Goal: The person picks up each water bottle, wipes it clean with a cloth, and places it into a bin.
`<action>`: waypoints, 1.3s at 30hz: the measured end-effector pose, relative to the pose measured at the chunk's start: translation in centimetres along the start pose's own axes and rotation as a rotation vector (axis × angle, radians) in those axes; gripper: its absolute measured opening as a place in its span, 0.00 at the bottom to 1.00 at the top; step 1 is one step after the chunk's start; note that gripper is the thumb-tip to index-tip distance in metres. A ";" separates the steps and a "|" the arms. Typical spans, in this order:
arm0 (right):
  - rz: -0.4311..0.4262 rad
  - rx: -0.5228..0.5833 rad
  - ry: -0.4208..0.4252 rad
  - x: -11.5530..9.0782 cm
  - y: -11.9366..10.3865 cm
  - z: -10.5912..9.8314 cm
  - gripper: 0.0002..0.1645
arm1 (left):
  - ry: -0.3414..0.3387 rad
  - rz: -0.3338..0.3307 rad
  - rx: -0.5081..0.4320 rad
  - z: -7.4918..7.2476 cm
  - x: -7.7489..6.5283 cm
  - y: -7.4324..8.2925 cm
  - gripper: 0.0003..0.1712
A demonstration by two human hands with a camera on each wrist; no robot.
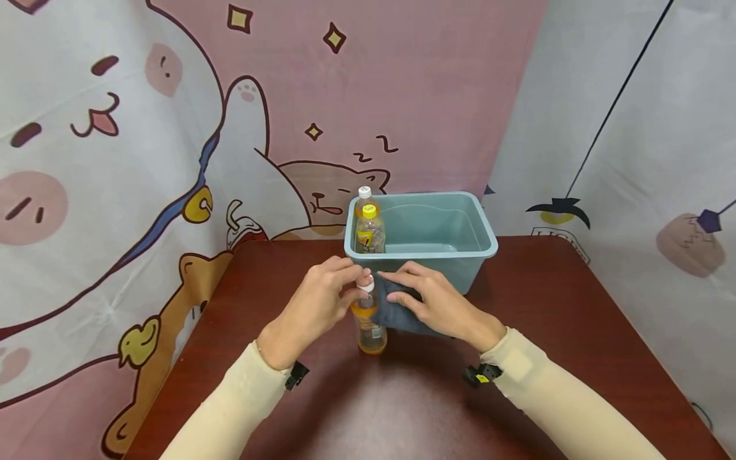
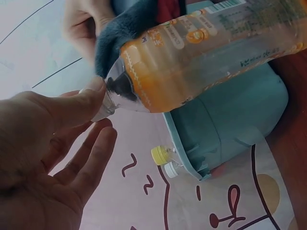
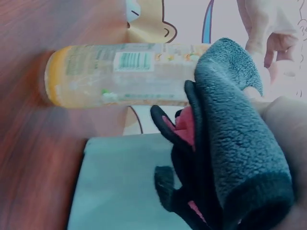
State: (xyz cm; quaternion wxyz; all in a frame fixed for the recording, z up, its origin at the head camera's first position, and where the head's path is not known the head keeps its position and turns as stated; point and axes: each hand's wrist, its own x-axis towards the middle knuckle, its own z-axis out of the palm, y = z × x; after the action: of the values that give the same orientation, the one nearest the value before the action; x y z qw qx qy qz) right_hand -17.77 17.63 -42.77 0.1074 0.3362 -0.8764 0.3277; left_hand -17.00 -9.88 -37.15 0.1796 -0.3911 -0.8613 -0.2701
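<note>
Upright on the table stands a clear plastic bottle (image 1: 372,332) with an orange label and a white cap. My left hand (image 1: 322,291) pinches its cap between thumb and fingers, as the left wrist view (image 2: 72,124) shows close up. To the right of the bottle, my right hand (image 1: 439,300) holds a folded grey plush cloth (image 3: 240,124) with dark edging and some pink inside. The cloth lies against the upper part of the bottle and hides some of it. Several right-hand fingers are hidden behind the cloth in the right wrist view.
Behind the hands sits a blue-green plastic bin (image 1: 431,255). Two bottles stand in its left end, one with a yellow cap (image 1: 370,211) and one with a white cap (image 1: 365,191). A cartoon-printed curtain (image 1: 431,96) hangs behind the reddish-brown table (image 1: 546,306).
</note>
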 end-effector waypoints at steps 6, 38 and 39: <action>-0.022 -0.053 0.024 0.3 -0.8 0.4 0.34 | -0.013 0.013 0.078 -0.1 -0.1 0.2 0.16; 0.049 -0.070 -0.317 -1.9 2.9 4.5 0.20 | 0.070 0.139 0.212 0.4 -1.5 -0.5 0.20; 0.054 -0.079 -0.329 -1.9 2.9 4.6 0.20 | 0.076 0.136 0.210 0.5 -1.5 -0.5 0.20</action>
State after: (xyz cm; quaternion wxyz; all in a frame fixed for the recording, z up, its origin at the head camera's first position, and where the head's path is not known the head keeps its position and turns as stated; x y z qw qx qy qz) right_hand -18.14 17.26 -48.54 -0.0333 0.3569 -0.9031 0.2365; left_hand -16.47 -10.70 -38.44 0.2699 -0.4171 -0.8489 -0.1804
